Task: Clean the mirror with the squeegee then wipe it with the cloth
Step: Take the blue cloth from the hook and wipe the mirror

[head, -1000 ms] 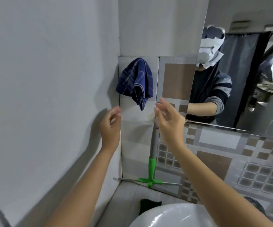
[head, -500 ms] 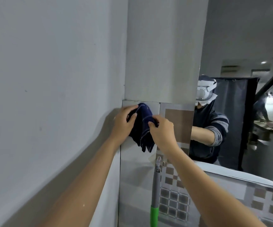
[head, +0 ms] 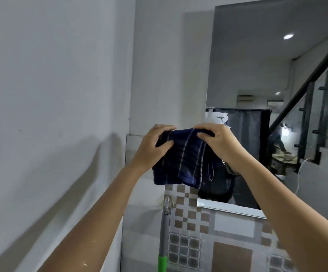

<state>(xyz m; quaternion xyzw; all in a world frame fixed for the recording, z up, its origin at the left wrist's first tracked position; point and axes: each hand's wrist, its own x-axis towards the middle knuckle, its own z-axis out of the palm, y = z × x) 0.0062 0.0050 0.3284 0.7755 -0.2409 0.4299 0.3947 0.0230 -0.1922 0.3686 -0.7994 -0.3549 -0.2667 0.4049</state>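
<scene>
A dark blue checked cloth (head: 180,161) hangs stretched between my two hands, in front of the tiled wall and the mirror's left edge. My left hand (head: 155,146) pinches its upper left corner and my right hand (head: 218,142) grips its upper right corner. The mirror (head: 257,75) fills the upper right and reflects a room with a dark curtain and stairs. The squeegee (head: 164,236), grey handle with a green lower part, hangs from a wall hook below the cloth; its blade is out of view.
A plain white wall (head: 51,95) runs along the left. Patterned brown and grey tiles (head: 218,242) cover the wall under the mirror's white lower frame (head: 228,208).
Both hands rose from below the hanging cloth, took hold of it, and lifted it off the wall, now spread between them. The view tilted upward, showing more mirror.
</scene>
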